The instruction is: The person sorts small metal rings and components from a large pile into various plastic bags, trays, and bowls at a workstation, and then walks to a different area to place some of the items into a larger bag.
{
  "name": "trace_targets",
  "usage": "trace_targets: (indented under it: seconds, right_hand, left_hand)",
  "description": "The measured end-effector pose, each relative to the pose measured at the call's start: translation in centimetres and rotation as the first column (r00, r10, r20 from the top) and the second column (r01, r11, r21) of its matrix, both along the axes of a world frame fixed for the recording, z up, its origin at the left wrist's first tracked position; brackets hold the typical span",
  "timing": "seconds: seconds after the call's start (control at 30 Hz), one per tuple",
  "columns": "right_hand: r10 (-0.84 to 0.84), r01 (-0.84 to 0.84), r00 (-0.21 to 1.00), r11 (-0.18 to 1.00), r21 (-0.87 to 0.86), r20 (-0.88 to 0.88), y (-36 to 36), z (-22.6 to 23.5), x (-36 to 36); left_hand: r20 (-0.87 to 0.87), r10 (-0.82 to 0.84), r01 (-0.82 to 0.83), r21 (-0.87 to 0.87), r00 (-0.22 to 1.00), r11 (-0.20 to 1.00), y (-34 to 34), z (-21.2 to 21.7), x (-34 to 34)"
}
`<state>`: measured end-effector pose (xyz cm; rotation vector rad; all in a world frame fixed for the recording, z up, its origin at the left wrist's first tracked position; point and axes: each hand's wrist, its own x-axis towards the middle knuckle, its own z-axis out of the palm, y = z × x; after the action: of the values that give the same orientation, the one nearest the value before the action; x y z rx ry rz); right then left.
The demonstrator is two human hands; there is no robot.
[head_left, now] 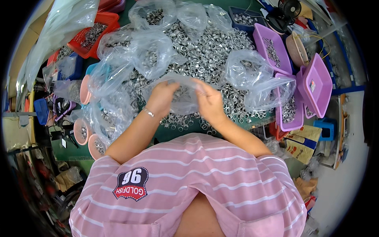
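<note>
Both hands hold a clear plastic bag [184, 107] over the near middle of a green table. My left hand [161, 98] is closed on the bag's left rim. My right hand [210, 103] grips the opposite rim, its fingertips a little blurred. The bag's mouth is spread between them, and some metal pieces show in or through the film; which of the two I cannot tell. Around and beyond the hands lies a wide heap of small silver metal rings [201, 53].
More clear bags [148, 53] with rings lie left, behind and right [246, 69]. Purple trays [272, 49] line the right side, a red basket [94, 34] stands far left. Small pink bowls [82, 131] sit at the left edge, a black fan [285, 14] at the far right.
</note>
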<state>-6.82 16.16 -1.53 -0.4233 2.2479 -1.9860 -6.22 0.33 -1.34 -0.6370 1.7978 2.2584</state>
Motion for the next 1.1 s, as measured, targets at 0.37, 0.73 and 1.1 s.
trace_targets:
  seconds: [0.37,0.73,1.1]
  right_hand:
    - [-0.083,0.084,0.996,0.976,0.201,-0.013,4.7,-1.8,0.1]
    - [0.335,0.386,0.694,0.574,-0.722,0.637,6.6,-2.0,-1.1]
    - [0.379,0.281,0.558,0.751,-0.598,0.738,8.3,-0.9,-2.0]
  left_hand:
    - [0.106,0.103,-0.124,0.214,0.989,0.969,-1.9,-0.8,-0.7]
    - [0.050,-0.466,0.459,0.110,0.883,0.882,-2.2,-2.5,2.5]
    - [0.260,-0.188,-0.139,0.861,0.947,0.489,-2.8,-1.0,3.1]
